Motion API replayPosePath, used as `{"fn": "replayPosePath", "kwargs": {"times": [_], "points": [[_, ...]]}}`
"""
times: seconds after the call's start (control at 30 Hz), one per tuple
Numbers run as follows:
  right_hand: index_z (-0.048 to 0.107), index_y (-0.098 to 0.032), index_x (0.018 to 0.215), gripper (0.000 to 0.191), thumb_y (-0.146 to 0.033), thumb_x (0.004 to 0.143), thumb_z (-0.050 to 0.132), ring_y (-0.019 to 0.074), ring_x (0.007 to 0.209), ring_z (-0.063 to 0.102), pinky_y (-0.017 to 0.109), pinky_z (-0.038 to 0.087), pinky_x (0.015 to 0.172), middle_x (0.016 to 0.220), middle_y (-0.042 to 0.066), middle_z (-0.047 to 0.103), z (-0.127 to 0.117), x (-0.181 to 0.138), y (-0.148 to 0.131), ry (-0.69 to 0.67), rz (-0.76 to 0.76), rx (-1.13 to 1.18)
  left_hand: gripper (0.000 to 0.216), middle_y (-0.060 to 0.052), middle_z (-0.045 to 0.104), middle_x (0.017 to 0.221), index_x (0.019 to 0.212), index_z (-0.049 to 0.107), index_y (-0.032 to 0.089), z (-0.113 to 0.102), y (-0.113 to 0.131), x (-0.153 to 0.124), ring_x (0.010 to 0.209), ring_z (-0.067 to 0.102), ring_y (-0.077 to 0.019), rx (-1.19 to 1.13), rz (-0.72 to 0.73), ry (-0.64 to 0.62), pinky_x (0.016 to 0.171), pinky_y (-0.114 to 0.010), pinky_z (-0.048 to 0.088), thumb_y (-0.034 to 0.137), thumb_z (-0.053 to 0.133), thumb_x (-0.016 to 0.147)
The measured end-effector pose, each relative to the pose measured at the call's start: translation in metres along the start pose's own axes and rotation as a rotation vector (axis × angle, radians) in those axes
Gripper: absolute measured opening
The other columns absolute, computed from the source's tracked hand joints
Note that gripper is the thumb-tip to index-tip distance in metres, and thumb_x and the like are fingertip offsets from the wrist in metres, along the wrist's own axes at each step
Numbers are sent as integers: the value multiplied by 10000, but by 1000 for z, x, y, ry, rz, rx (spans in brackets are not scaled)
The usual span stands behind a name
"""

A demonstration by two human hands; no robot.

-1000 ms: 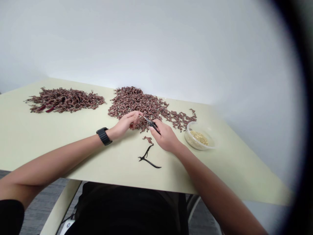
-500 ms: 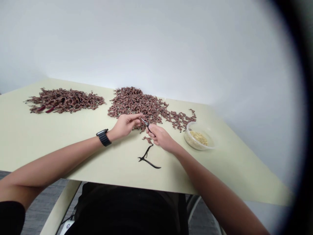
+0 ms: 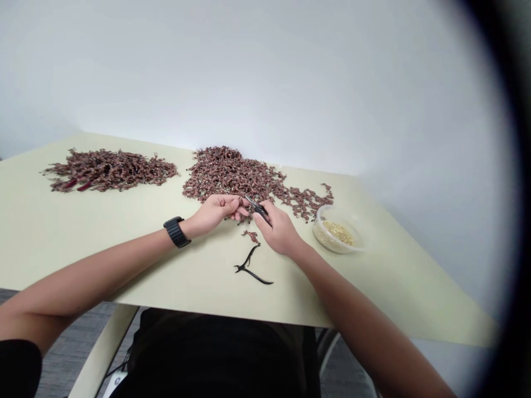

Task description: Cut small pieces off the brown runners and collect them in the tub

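Wore a black smartwatch (image 3: pixel 177 231) on the left wrist (image 3: pixel 191 225), with little more than the edge of the case in sight and a broad, matching band (image 3: pixel 178 235) crossed by fine ridges. Had a plain black short sleeve (image 3: pixel 20 362) at the lower left, ending above the elbow. Wore near-black clothing (image 3: pixel 215 354) over the lap, too dark for folds or seams to be made out. Showed a bare left hand (image 3: pixel 215 213), a bare right hand (image 3: pixel 281 229) and long bare forearms (image 3: pixel 336 284).
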State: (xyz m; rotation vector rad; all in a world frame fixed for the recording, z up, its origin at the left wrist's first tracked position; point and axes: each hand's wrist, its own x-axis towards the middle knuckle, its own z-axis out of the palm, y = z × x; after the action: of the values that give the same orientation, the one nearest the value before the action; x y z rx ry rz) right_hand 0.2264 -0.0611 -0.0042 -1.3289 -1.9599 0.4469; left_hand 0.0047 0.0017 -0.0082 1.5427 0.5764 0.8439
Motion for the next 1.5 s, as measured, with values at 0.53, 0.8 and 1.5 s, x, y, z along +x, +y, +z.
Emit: {"fn": "replayPosePath", "kwargs": {"times": [0.53, 0.8, 1.5], "points": [[549, -217, 1076, 230, -418, 1026, 448, 203, 778, 580, 324, 400, 734, 890, 47, 664, 2, 0, 6, -61, -67, -98, 438, -128, 731, 906, 1005, 775, 104, 2, -2, -1, 792, 616, -145, 10, -10, -15, 747, -276, 467, 493, 573, 997], [532, -225, 938, 337, -531, 1022, 420, 129, 614, 434, 262, 367, 577, 744, -19, 483, 12, -3, -10, -187, 187, 484, 331, -88, 739, 905, 1169, 709, 132, 6, 1, -4, 739, 641, -149, 343, 116, 176, 709, -280, 504, 380, 581, 991], [537, -194, 922, 372, -562, 962, 505, 77, 541, 132, 176, 97, 433, 730, -56, 302, -2, 4, -18, -461, 616, 1102, 353, -102, 739, 1044, 1293, 681, 200, -11, 4, -5, 862, 642, -197, 854, 332, 199, 848, -307, 476, 335, 539, 1000]]}}
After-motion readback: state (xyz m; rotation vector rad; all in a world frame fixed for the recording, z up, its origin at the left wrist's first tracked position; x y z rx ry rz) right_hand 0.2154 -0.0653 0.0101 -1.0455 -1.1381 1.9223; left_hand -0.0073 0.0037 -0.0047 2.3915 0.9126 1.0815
